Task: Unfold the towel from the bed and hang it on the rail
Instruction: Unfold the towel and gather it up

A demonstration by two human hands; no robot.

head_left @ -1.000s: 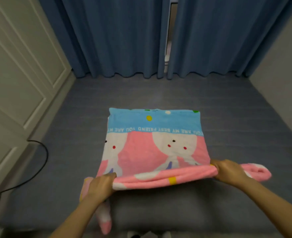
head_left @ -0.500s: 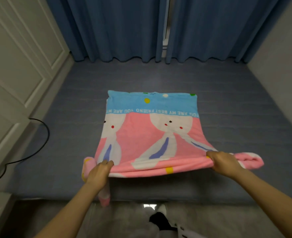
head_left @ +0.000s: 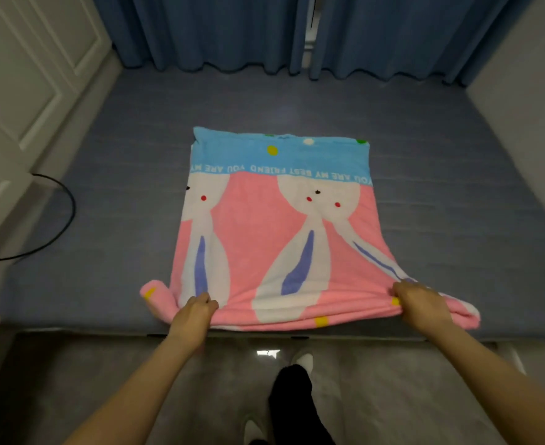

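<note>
A pink towel (head_left: 251, 232) with white rabbits and a blue band of white lettering at its far end lies on the grey-blue bed (head_left: 441, 175). Its near edge is bunched in folds at the bed's front edge. My left hand (head_left: 194, 313) grips that near edge at the left, fingers curled over the cloth. My right hand (head_left: 420, 305) grips the same edge at the right. A rolled corner sticks out beyond each hand. No rail is in view.
Blue curtains (head_left: 219, 30) hang behind the bed. White wardrobe doors (head_left: 24, 75) stand on the left, with a black cable (head_left: 62, 226) looping onto the bed's left side. A grey wall (head_left: 531, 101) bounds the right. My dark trouser leg (head_left: 292, 399) is over the grey floor below.
Both hands have drawn the towel's near edge toward the bed's front edge. More of the rabbit pattern lies spread out flat. The view has backed away, showing the floor.
</note>
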